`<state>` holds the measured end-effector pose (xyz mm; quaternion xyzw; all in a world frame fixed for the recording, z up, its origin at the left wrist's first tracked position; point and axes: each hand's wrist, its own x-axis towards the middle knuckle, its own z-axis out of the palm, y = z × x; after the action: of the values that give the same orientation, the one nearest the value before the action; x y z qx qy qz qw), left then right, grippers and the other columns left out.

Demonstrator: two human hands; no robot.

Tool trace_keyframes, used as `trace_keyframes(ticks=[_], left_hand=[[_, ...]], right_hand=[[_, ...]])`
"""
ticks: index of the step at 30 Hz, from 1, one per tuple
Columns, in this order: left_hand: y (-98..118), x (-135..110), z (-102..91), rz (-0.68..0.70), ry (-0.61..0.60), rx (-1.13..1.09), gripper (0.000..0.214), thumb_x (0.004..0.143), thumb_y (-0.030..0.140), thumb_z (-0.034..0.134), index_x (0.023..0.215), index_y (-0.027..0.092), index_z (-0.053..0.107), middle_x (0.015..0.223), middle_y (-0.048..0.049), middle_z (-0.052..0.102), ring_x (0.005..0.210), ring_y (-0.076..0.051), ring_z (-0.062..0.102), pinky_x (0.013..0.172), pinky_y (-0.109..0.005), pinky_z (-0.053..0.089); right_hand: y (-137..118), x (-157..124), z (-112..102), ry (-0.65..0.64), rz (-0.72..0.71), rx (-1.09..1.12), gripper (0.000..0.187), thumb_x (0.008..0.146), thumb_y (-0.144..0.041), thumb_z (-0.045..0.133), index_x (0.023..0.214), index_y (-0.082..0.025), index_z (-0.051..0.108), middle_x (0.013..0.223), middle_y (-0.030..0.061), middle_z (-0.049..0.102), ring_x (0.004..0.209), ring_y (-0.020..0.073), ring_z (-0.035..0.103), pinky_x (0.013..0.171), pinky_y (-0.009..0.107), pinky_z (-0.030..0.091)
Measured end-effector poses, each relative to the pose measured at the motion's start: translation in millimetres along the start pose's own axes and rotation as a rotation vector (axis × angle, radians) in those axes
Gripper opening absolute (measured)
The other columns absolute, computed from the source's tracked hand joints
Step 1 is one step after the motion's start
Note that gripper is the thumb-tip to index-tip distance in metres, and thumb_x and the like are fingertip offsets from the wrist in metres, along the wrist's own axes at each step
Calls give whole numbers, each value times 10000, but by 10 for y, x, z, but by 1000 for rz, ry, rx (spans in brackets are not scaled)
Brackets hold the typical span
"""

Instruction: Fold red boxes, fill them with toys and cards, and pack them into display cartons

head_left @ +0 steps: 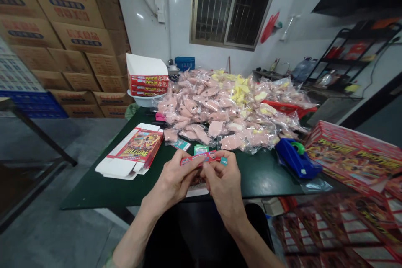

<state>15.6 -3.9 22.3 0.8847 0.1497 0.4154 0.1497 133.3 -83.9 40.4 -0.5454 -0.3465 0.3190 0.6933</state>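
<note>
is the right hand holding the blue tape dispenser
No, the blue tape dispenser stands on the green table, apart from the right hand.

The held red piece (187,160) is looking like smooth printed card; plastic bags (207,102) are glinting; the worktop (257,180) is shining faintly.

Your only view looks from your head, close above the near side of the green table (257,180). It faces forward and down, with the window (216,4) beyond the table.
</note>
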Motion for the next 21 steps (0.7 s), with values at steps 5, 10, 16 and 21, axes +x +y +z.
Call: trace_keyframes(ticks=[5,10,16,21], left_hand=[[51,41,-55,-88,-38,-89,408,874,136,464,1254,272,521,877,-30,494,757,-113,554,636,-216,499],[37,86,30,-110,73,-101,319,842,210,532,1151,219,611,837,-32,518,691,-115,559,572,-222,489],[-35,127,123,-168,287,-59,239,782,242,642,1017,234,688,748,-2,543,657,-110,566,575,-215,483],[-35,-140,-16,-461,590,-182,239,744,273,688,978,224,690,919,-17,638,844,-145,605,768,-249,504]], right_hand=[[83,2,-17,19,19,30,345,748,-303,629,933,-233,347,530,-98,599,345,54,439,352,146,316],[282,29,4,136,-16,18,432,741,-299,649,1032,-236,338,504,-117,565,384,90,488,401,176,369],[779,-29,-153,55,-29,-282,578,807,-296,577,1300,-175,300,524,-98,527,497,141,531,533,246,407],[866,-74,-402,123,-133,-545,693,757,-387,636,1344,-166,339,828,29,616,725,200,591,671,332,466]])
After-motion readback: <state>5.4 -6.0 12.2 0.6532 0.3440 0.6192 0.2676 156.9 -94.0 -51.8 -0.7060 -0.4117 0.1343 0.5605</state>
